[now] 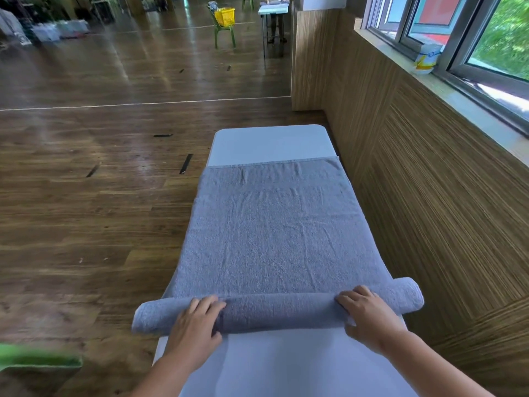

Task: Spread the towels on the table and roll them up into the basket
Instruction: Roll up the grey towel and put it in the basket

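Grey towel (pixel 274 224): lies flat along a white bench (pixel 272 141). Its near end is wound into a roll (pixel 277 310) that overhangs both bench sides.
Left hand (pixel 197 319), right hand (pixel 369 316): set well apart on the roll, fingers (pixel 206 302) curved over its top.
Far background: yellow basket (pixel 225 16) on a green chair (pixel 226 32).

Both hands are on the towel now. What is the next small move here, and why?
Probably push the roll one turn forward, away from the body. The left hand and right hand both grip it, one toward each end. Only the near end of the towel is rolled, and most of it lies flat on the table ahead.
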`<state>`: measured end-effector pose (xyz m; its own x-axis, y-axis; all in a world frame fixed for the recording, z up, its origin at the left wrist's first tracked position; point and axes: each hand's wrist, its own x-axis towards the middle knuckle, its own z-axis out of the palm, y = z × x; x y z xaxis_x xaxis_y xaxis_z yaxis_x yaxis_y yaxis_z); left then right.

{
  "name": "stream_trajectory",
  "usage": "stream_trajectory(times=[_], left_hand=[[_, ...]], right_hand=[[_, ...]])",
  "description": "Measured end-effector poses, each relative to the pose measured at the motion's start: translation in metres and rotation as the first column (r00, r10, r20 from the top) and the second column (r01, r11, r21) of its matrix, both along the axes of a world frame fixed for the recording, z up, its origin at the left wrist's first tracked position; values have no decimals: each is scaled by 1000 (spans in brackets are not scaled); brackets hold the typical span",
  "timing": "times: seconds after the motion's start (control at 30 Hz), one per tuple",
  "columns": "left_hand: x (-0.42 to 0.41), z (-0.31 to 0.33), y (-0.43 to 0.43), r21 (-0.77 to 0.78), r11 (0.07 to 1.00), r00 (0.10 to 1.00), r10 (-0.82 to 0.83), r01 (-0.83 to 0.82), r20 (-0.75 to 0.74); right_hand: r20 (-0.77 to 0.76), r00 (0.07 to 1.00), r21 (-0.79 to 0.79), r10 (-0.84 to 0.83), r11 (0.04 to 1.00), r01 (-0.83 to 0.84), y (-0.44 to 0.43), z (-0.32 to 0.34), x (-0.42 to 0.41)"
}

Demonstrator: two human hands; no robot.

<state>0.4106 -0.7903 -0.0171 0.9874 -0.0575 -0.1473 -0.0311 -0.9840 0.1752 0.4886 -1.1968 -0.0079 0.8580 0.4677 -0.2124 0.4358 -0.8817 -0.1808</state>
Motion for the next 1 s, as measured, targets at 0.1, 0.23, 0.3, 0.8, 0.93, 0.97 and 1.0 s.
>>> stream_trajectory(times=[0.1,0.23,0.3,0.8,0.93,0.97,1.0], left_hand=[[0,-1,0,36,999,999,-15,13,40],[-1,1,1,53,998,995,-32,27,100],[2,2,0,48,999,992,-11,5,128],[3,3,-2,132,991,994,-47,34,95],[3,2,0,138,989,984,-76,54,163],[4,2,0,129,991,981,-63,40,184],[5,4,0,109,994,981,-34,13,192]], right_hand=[[47,999,-51,-28,998,30,6,-2,0],[0,1000,-14,-7,1000,7,6,6,3],[-23,999,15,-46,999,46,6,10,5],[65,998,-27,-20,999,22,6,0,0],[49,999,-7,-10,1000,10,2,5,6],[39,999,9,-25,1000,25,3,5,6],[33,997,33,-64,998,63,5,6,6]])
